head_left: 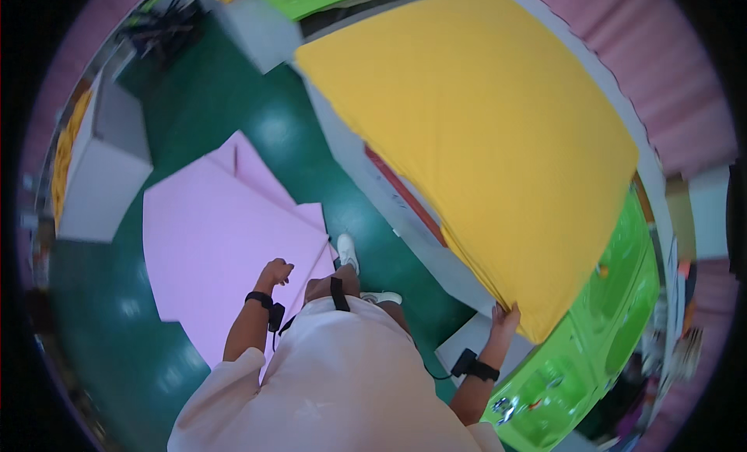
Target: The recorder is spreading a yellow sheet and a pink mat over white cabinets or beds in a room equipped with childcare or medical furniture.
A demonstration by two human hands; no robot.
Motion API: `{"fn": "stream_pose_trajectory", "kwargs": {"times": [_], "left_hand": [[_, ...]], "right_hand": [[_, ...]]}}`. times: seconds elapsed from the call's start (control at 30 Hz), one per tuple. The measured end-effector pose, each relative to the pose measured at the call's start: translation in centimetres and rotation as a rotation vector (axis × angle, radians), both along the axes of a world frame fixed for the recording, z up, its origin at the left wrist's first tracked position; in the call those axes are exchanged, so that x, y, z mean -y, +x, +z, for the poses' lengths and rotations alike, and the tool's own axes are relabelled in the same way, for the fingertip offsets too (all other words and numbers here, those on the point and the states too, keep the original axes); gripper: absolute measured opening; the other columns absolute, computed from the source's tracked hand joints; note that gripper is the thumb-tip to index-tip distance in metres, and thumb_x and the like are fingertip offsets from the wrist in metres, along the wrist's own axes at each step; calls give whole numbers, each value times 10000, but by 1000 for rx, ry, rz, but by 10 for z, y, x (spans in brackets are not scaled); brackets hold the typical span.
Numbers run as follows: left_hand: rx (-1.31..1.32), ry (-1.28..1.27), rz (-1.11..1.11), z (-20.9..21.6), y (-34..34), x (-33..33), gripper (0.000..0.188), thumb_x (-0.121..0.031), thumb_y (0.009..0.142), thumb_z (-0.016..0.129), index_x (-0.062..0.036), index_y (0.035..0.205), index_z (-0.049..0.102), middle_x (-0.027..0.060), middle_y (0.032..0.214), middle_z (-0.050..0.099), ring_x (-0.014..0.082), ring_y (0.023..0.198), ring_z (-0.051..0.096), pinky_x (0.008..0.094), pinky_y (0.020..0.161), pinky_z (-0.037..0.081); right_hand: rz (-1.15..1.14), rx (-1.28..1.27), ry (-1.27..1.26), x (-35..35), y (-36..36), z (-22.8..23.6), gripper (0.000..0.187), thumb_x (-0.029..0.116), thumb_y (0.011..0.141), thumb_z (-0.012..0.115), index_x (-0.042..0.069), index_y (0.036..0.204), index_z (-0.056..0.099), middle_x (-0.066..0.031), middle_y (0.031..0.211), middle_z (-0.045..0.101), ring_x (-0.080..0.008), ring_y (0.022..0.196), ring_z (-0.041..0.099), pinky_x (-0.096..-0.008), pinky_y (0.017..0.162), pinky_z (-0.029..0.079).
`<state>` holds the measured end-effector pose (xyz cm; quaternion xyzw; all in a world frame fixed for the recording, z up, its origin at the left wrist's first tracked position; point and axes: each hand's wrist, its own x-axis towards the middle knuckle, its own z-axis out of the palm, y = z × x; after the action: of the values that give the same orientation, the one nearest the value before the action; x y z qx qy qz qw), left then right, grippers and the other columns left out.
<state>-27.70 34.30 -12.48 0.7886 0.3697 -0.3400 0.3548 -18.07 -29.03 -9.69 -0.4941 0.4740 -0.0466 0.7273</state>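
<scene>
A person's right hand (506, 320), the nearer one, pinches the edge of a yellow sheet (482, 133) stretching lengthwise ahead and leftward of it, while the left hand (276, 272) hangs half-curled, seemingly empty, above a pink sheet (222, 242).

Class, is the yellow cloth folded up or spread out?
Spread out: the yellow cloth lies broad and mostly smooth, its edge in the right hand.

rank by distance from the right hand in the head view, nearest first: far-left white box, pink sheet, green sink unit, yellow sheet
1. Yellow sheet: its edge is at the right hand.
2. Green sink unit: close by, right of the hand.
3. Pink sheet: across to the left.
4. White box: far left, beyond the pink sheet.
</scene>
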Motion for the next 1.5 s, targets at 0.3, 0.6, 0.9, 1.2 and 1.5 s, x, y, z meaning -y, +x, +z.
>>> {"fn": "stream_pose_trajectory", "kwargs": {"times": [0.3,0.6,0.9,1.2,1.5], "left_hand": [[-110,-78,432,-116,-108,-18,375,-247,795,442,85,847,608,191,713,653,264,590,644,364,598,524],[-99,-70,927,-169,-187,47,308,-231,813,503,66,854,570,174,660,630,237,567,632,337,529,515],[-84,-184,1155,-192,-271,143,325,-254,827,506,63,863,566,140,627,626,204,506,603,320,496,493],[250,-369,1687,-177,-268,131,222,-259,857,525,-49,859,598,65,661,614,115,532,554,225,463,398],[360,-516,1927,-241,-229,50,204,-170,854,507,4,935,575,84,743,613,123,607,571,225,545,482]], "right_hand": [[800,-317,126,-125,71,55,411,359,895,480,-11,1065,536,-144,905,644,-258,817,630,-337,761,497],[1774,-294,-316,-292,218,-129,238,252,891,529,32,964,585,-75,848,636,-159,788,595,-268,730,460],[2210,-294,-328,-415,182,-215,222,240,862,503,33,908,568,-74,812,631,-163,728,601,-275,662,467],[2551,-344,-395,-440,149,-241,226,263,874,502,56,942,562,-66,847,632,-155,782,606,-294,682,472],[2395,-569,-362,-468,147,-300,206,240,869,516,48,917,573,-59,803,625,-141,702,589,-273,628,468]]}}
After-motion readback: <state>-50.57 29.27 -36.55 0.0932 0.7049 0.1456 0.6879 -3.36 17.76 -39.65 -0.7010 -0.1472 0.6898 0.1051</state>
